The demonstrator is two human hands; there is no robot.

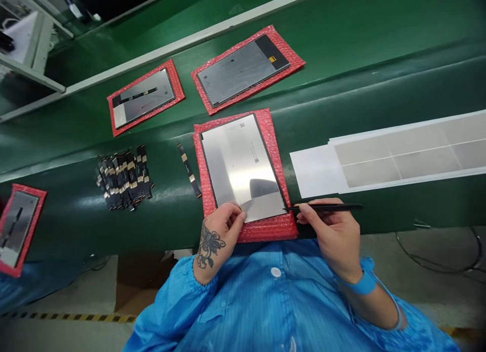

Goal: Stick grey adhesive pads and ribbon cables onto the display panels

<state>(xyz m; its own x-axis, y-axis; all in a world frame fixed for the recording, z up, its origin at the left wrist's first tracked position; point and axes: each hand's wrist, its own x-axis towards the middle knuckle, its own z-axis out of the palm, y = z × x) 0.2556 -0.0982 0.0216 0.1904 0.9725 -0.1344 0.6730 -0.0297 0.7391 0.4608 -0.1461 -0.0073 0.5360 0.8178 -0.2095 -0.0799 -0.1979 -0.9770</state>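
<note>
A silvery display panel (231,159) lies back side up in front of me on stacked red bubble-wrap bags (271,233). A thin grey sticker (266,206) is along the panel's near edge. My left hand (224,228) is closed at that edge, thumb and forefinger pinching the sticker's left end. Black tweezers (334,207) are in my right hand (334,230), their tips at the panel's near right corner, by the sticker's right end. Left of the panel lies a single black flex cable (189,170).
Several flex cables (123,177) are heaped at left. White backing sheets (315,172) with grey stickers lie at right. Further panels rest on red bags: one at the back (239,71), one at back left (148,101), one at far left (18,225). A pale rail (197,38) crosses behind.
</note>
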